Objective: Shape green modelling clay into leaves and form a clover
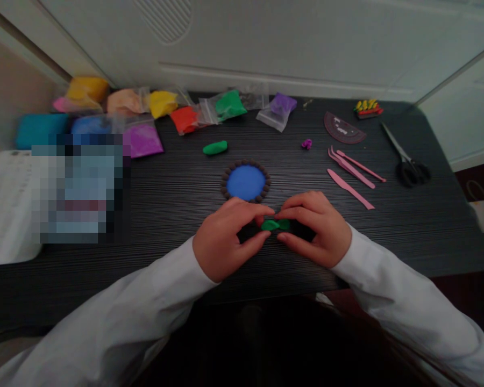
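Between my two hands, just above the dark table, is a small twisted piece of green modelling clay [269, 225]. My left hand [229, 236] has its thumb and fingers closed around the left end of it. From the other side, my right hand [317, 228] pinches the right end. Directly beyond my left fingers lies a flat blue clay disc [246, 183], ringed with dark brown clay balls [225, 176]. A green clay roll [215, 148] rests farther back, left of the disc.
Bagged coloured clay, including a green bag [229, 105] and a purple bag [283, 104], lines the back. At right lie pink tweezers [353, 169], a pink clay knife [350, 188], a protractor [344, 129] and scissors [407, 161]. A white keyboard-like object [12, 204] stands left.
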Available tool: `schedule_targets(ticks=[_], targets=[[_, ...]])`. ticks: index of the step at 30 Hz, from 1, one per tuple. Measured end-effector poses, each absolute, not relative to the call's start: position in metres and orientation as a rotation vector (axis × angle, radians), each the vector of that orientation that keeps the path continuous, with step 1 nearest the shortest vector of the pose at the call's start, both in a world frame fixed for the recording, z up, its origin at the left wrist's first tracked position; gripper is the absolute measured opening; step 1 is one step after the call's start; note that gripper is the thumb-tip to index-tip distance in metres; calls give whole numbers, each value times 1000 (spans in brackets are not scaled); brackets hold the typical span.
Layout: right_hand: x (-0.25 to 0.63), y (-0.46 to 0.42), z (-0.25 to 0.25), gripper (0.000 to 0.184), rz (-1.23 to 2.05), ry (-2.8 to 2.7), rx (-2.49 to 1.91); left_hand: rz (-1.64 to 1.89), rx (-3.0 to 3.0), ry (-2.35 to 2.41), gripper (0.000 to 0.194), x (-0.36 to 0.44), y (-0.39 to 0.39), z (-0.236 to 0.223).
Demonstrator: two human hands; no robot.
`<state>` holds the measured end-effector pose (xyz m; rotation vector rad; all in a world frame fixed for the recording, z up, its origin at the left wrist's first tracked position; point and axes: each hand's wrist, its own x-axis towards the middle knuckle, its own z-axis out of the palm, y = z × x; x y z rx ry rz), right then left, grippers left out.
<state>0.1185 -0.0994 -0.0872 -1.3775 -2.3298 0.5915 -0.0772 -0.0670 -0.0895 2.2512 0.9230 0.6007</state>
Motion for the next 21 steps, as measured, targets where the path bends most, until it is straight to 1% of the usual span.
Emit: schedule_targets(ticks=[4, 6, 8, 11, 13, 18, 21], targets=[[115, -100, -91, 17, 539, -2225, -1289, 631, 2178, 956, 29, -77, -68, -90], [114, -100, -93, 15, 509, -2185, -1246, 652, 2153, 965, 29, -77, -67, -89], [114, -100, -94, 15, 496, -2161, -1235, 683, 2137, 967, 25, -77, -66, -88], [114, -100, -93, 16, 482, -2139, -1226, 732, 2130, 951, 13, -78, -65, -86], [114, -100, -93, 16, 471, -2139, -1221, 759, 2135, 937, 9, -78, -64, -86], [114, -101, -93, 16, 427, -2144, -1205, 825, 2185, 891, 8, -79, -64, -87], [114, -102, -93, 16, 413, -2140, -1198, 863, 2211, 891, 13, -79, -65, -88]])
